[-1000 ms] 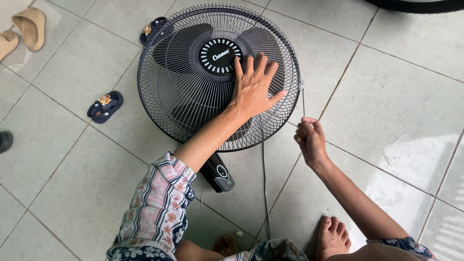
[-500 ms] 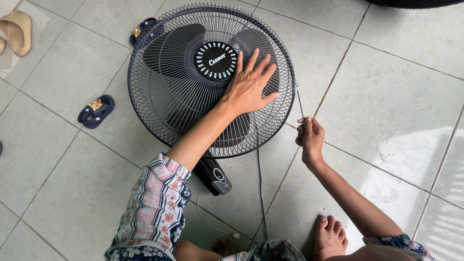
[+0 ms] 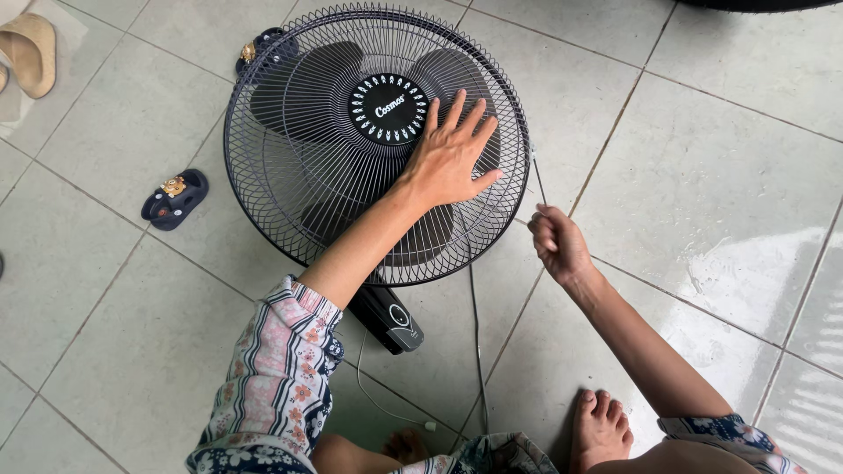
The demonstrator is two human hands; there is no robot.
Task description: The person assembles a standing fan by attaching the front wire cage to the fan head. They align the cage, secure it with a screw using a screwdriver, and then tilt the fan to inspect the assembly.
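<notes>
A black fan lies face up on the tiled floor, its round wire grille over dark blades and a round centre badge. My left hand rests flat on the grille just right of the badge, fingers spread. My right hand is closed around the handle of a thin screwdriver. Its shaft points up to the grille's right rim. The fan's black neck with a round knob sticks out below the grille, under my left forearm.
A power cord runs from the fan toward my bare feet. Two small dark child's sandals lie left of the fan, one partly behind the grille. A tan slipper sits at top left. Wet sheen covers the tiles at right.
My right hand has shifted slightly up and left on the screwdriver and turned at the wrist. My left hand stays flat on the grille. The view has drifted a little.
</notes>
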